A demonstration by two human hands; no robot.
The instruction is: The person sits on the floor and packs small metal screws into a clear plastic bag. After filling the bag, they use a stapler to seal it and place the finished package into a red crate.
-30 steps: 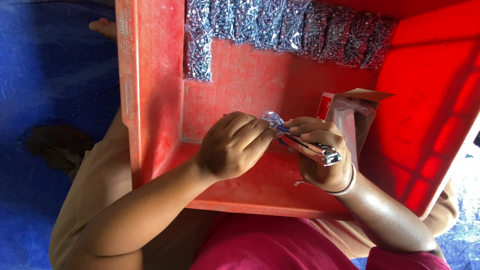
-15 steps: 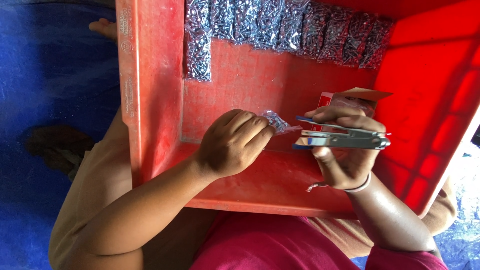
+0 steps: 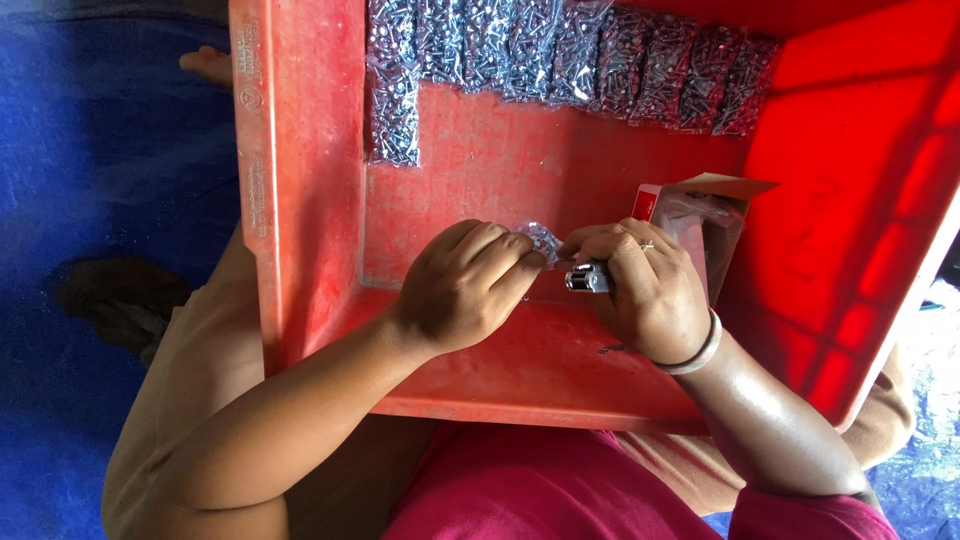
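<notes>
A small clear packet of screws [image 3: 541,238] sits near the middle of the red crate [image 3: 300,200], pinched by the curled left hand [image 3: 468,285]. Touching it, the right hand [image 3: 645,290] grips a metal stapler [image 3: 588,279]. An open carton [image 3: 700,215] stands just right; filled packets [image 3: 560,45] line the far wall.

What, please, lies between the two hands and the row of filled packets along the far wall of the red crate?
In the head view, only bare red crate floor lies between the hands and the packet row.
</notes>
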